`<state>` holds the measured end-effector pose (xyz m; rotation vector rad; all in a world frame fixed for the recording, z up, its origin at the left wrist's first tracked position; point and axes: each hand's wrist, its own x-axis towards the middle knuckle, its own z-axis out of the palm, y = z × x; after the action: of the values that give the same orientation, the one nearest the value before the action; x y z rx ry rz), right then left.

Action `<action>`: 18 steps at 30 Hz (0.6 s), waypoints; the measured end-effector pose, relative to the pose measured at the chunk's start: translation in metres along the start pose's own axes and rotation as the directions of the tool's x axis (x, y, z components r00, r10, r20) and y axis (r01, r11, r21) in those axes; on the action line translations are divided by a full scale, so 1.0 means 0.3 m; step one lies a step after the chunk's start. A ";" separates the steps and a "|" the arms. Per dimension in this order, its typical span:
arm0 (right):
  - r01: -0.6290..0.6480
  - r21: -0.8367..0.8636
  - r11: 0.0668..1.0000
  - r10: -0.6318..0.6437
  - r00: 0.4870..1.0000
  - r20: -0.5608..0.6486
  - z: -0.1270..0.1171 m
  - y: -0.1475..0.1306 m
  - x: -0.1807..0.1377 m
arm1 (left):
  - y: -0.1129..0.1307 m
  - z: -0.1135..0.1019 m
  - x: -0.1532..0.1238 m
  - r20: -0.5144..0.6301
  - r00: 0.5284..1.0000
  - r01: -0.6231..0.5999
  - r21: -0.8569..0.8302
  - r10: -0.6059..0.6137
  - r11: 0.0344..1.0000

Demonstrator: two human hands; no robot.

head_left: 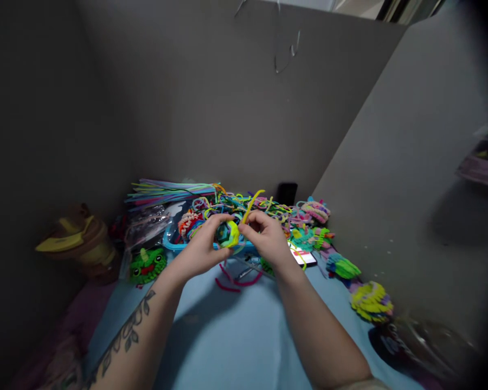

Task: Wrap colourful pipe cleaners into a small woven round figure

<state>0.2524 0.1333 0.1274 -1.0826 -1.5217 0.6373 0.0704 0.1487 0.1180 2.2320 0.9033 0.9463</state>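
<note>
My left hand point(207, 242) is closed around a small round piece of pipe-cleaner work point(232, 234), yellow-green outside with a teal middle. Just right of it, my right hand point(265, 235) pinches a yellow pipe cleaner point(252, 205) whose free end sticks up above the fingers. Whether that strand is joined to the round piece is hidden by the fingertips. Under both hands, magenta pipe cleaners point(244, 283) lie on the light blue cloth point(236, 336). Behind stands a blue tray point(174, 246) heaped with tangled, multicoloured pipe-cleaner pieces.
A green face-like pipe-cleaner figure point(147, 266) sits left of the tray, below a bundle of straight pipe cleaners point(174, 190). Rightward lie a lit phone point(308, 258) and several colourful fuzzy bundles, including a yellow one point(371, 302). Grey walls point(228, 119) enclose the back and right.
</note>
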 end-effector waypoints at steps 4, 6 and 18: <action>-0.096 0.058 0.994 0.093 0.994 0.054 0.013 0.006 -0.001 | 0.000 0.001 -0.001 0.018 1.000 -0.009 -0.011 0.009 1.000; -0.099 0.086 0.991 0.094 0.994 0.062 0.015 0.004 -0.001 | 0.008 0.001 0.001 0.020 1.000 0.000 -0.017 0.000 1.000; -0.079 0.075 0.994 0.063 0.977 0.202 0.027 0.001 -0.012 | 0.019 0.020 0.010 -0.035 0.997 -0.066 -0.042 0.064 0.997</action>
<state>0.2446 0.1314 0.1236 -1.0385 -1.6177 0.8724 0.0787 0.1461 0.1197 2.2273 0.8215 1.0255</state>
